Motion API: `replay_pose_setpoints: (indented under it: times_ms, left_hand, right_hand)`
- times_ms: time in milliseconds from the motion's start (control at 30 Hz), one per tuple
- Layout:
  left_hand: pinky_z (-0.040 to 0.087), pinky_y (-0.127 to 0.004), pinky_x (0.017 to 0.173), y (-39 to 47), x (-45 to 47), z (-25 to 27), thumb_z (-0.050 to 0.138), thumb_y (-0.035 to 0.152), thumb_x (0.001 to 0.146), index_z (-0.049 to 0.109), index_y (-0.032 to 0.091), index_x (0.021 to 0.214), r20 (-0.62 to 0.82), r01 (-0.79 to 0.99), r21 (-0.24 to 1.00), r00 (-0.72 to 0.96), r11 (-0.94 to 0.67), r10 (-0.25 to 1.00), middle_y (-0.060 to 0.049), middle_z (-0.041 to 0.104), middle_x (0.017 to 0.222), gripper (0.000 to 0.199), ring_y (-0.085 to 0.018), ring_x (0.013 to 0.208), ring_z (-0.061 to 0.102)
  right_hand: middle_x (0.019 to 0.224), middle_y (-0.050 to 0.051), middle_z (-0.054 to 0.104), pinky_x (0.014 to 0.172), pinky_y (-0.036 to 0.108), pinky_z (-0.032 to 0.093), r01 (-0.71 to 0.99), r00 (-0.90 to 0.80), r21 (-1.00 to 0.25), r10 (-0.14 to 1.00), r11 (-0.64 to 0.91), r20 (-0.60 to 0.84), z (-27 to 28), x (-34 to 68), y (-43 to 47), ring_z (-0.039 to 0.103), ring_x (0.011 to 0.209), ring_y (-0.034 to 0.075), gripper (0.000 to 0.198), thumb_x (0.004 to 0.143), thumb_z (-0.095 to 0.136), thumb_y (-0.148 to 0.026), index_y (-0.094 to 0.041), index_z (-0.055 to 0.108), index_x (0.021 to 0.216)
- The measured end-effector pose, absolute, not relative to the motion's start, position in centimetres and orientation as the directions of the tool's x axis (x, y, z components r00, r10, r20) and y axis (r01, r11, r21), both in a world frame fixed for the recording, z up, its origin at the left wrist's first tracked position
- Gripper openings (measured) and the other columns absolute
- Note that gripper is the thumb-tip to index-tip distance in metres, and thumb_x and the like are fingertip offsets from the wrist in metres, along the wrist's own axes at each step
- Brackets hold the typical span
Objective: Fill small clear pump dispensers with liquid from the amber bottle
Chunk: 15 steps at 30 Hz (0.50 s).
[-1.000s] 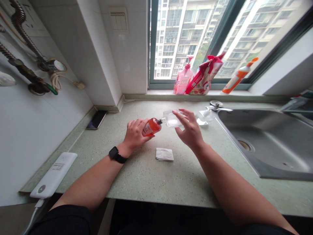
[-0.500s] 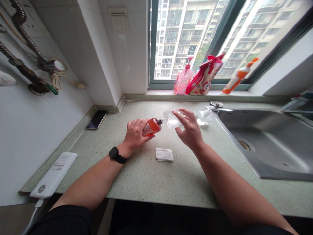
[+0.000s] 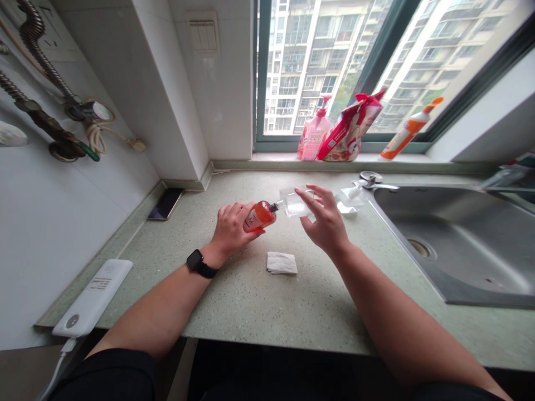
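Observation:
My left hand (image 3: 232, 227) is wrapped round a bottle of orange-red liquid (image 3: 262, 216), tilted so its dark threaded neck points right. That neck meets the clear neck of a transparent bottle (image 3: 293, 201), which lies on its side in the air. My right hand (image 3: 326, 218) grips this clear bottle between thumb and fingers; the fingers partly cover it. Whether liquid passes between the necks I cannot tell. A folded white tissue (image 3: 281, 263) lies on the counter below the two bottles. Behind my right hand is a clear and white pump top (image 3: 354, 195), partly on something white.
A steel sink (image 3: 460, 234) with a tap (image 3: 376, 182) is at the right. A phone (image 3: 165, 204) and a white power bank (image 3: 94, 298) with a cable lie left. On the sill stand a pink pump bottle (image 3: 312, 136), a red bag (image 3: 350, 131) and an orange-white bottle (image 3: 407, 133).

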<state>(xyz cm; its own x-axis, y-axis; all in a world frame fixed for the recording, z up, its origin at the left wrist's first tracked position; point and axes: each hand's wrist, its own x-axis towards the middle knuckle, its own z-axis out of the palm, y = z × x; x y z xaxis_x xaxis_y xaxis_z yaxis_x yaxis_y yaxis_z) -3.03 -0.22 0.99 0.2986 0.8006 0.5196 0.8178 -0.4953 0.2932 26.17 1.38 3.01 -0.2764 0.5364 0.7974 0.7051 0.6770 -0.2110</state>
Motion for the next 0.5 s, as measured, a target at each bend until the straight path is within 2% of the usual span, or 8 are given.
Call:
replay_pose_setpoints:
  times_ms: [500]
  left_hand:
    - [0.041, -0.05, 0.112, -0.28, -3.0, 1.13, 0.078, 0.072, 0.091, 0.061, 0.023, 0.153, 0.524, 0.815, 0.292, 0.301, -0.5, 0.797, -0.013, 0.073, 0.134, 0.081, -0.034, 0.123, 0.066]
  right_hand:
    - [0.154, 0.008, 0.053, 0.105, 0.056, 0.067, 0.709, -0.294, -0.185, 0.524, 0.681, 0.799, 3.11, 26.26, 1.4, 0.063, 0.132, 0.033, 0.107, 0.084, 0.063, 0.005, -0.053, 0.038, 0.17]
